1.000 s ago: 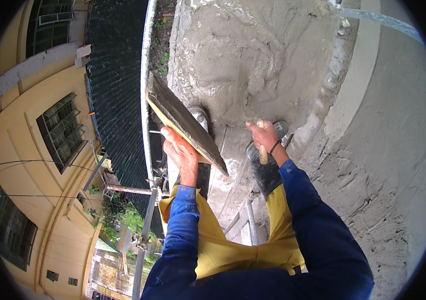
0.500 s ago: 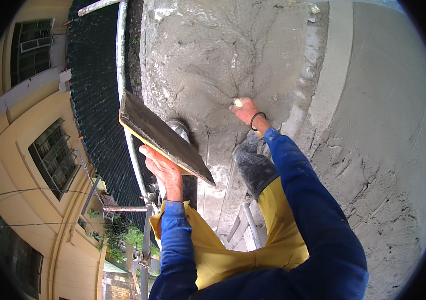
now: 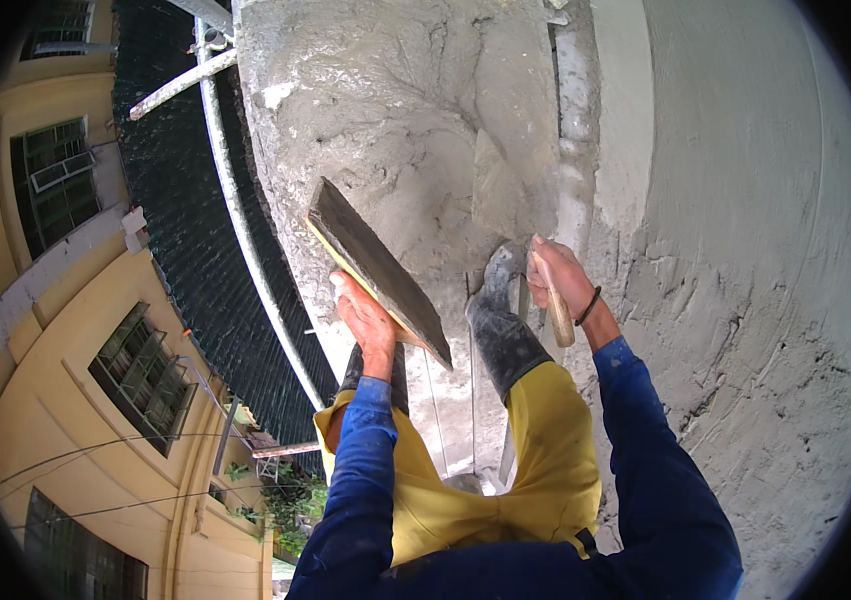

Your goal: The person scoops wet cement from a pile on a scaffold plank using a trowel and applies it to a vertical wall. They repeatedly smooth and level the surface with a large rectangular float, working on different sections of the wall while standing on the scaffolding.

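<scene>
Right hand (image 3: 558, 280) dropped from wall (image 3: 396, 120), gripping trowel (image 3: 554, 305); left hand (image 3: 366, 320) holds hawk (image 3: 378, 268).

Soft, even daylight, no hard shadows or glare; focus is sharp, fisheye bending lines toward a black rim

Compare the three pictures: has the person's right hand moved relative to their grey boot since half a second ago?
Yes. The right hand, gripping a wooden handle, has come back down from the wet plaster to just beside the grey boot.
</scene>
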A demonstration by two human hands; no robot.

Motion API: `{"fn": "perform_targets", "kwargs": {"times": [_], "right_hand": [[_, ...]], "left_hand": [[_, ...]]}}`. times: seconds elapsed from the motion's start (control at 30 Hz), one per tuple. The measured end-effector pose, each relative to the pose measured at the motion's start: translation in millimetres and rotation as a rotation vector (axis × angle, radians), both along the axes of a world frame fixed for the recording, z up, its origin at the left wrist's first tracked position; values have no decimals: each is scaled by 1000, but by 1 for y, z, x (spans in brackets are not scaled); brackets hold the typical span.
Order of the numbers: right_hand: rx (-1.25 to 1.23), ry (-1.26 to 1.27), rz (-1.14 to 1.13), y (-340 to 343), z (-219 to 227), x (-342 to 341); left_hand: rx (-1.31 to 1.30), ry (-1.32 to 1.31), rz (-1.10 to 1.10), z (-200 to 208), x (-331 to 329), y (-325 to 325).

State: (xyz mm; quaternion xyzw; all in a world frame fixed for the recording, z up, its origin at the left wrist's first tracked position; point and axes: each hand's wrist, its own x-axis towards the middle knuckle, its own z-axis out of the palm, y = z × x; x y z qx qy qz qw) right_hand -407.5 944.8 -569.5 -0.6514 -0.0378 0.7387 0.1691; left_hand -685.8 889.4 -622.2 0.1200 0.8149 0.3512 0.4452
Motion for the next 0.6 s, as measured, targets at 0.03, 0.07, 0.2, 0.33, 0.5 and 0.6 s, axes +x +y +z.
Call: {"fn": "perform_targets", "kwargs": {"times": [0.03,0.07,0.2,0.33,0.5,0.6], "right_hand": [[100,-82,30,-3,6,-4],[128,-196,93,1,4,-16],[-25,-128,-75,13,-106,-28],[-4,-370,126,14,-200,-39],[252,-821,1165,17,-150,49],[154,-1009,1196,31,-97,70]], "left_hand": [[18,-33,7,-3,0,-3],[43,-64,16,-10,-1,-8],[42,-2,-129,-10,0,-12],[69,114,-249,-10,7,-7],[158,55,-291,-30,0,-24],[213,-233,-91,-41,-3,-46]]}}
